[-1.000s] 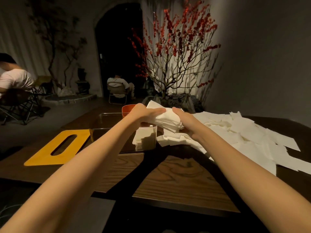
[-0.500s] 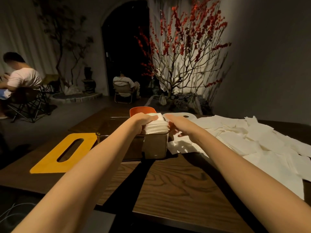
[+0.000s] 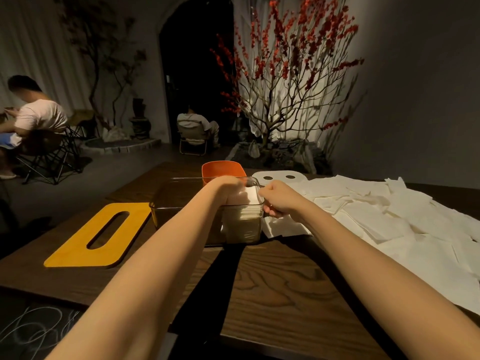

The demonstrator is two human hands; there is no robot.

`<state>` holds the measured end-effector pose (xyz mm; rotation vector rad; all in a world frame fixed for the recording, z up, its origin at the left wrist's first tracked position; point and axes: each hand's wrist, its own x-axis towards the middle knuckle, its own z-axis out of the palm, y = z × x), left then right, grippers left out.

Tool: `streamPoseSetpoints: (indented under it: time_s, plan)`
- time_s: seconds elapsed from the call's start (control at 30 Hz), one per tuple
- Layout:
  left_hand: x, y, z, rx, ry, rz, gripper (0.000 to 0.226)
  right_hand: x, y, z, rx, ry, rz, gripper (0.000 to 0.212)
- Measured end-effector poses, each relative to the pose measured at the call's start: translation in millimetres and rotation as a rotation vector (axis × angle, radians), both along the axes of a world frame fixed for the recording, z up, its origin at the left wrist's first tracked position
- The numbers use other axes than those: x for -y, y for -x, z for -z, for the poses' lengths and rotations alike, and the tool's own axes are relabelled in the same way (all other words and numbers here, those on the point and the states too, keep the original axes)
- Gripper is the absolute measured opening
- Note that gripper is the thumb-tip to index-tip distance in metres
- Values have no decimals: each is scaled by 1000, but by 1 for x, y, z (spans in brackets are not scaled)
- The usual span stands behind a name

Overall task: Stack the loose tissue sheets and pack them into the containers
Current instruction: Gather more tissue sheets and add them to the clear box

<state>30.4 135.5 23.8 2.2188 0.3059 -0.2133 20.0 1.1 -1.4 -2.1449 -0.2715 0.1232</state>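
- Left hand (image 3: 228, 189) is down inside the clear container (image 3: 207, 211), at its right end, on top of the tissue stack (image 3: 242, 224). Fingers look curled over the stack's top; whether they grip it or only press it flat I cannot tell, the knuckles hide the contact.
- Judgement: the hand sits there to seat the stack and push the air out, so that the sheets lie level against the end wall.
- Right hand (image 3: 279, 201) is outside the container, at its right end wall, fingers curled in; the thumb side touches or nearly touches the rim. It appears to hold nothing loose. Likely purpose: brace the light box so it does not slide on the worktop (image 3: 272, 281) under the press.
- Stack seen through the wall: fills the right end from floor to near the rim. The rest of the container to the left looks dark and unfilled.
- Loose tissue sheets (image 3: 376, 219) lie spread over the right of the worktop, overlapping, edges askew, within easy reach of the right hand. Many remain, so packing is at an early stage.
- Yellow lid (image 3: 96, 236) with a slot lies flat to the left of the container, set aside so the opening stays free.
- Orange container (image 3: 223, 171) stands just behind the clear one; a white lid (image 3: 279, 176) with two dark holes lies beside it, partly under the sheets.
- Risk: thin sheets may spring up or drag out when the left hand lifts.
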Motion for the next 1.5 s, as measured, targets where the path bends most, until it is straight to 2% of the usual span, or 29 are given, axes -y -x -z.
streamPoseSetpoints:
  time_s: [0.07,0.17,0.3,0.4,0.57,0.67,0.8,0.87,0.97,1.13,1.5]
  plan:
    - [-2,-5,-1,57,122,-35,47,3,-2,1,1,-7,5,32]
    - [-10,-12,-1,-29,157,-47,59,4,-4,2,-14,3,-2,33]
    - [-19,-12,-1,-131,358,-115,61,4,-5,4,-28,6,10,32]
    - [-22,-11,0,-154,328,-70,65,1,-5,6,-30,-2,10,33]
    - [-13,-4,-6,-172,59,5,62,0,-2,5,-47,2,20,35]
    - [-12,0,-12,-122,-130,30,57,2,1,4,-44,10,22,36]
    - [-14,2,-19,-105,-240,35,51,4,4,4,-43,4,44,37]
    - [-11,5,-20,-48,-239,30,47,5,3,4,-38,-1,70,37]
    - [-4,7,-21,132,-314,73,37,7,3,2,-39,-18,92,29]
    - [17,6,-16,229,-234,156,13,18,9,-7,-1,-47,131,18]
    - [80,22,-19,331,-75,325,20,76,34,-26,21,-39,223,18]
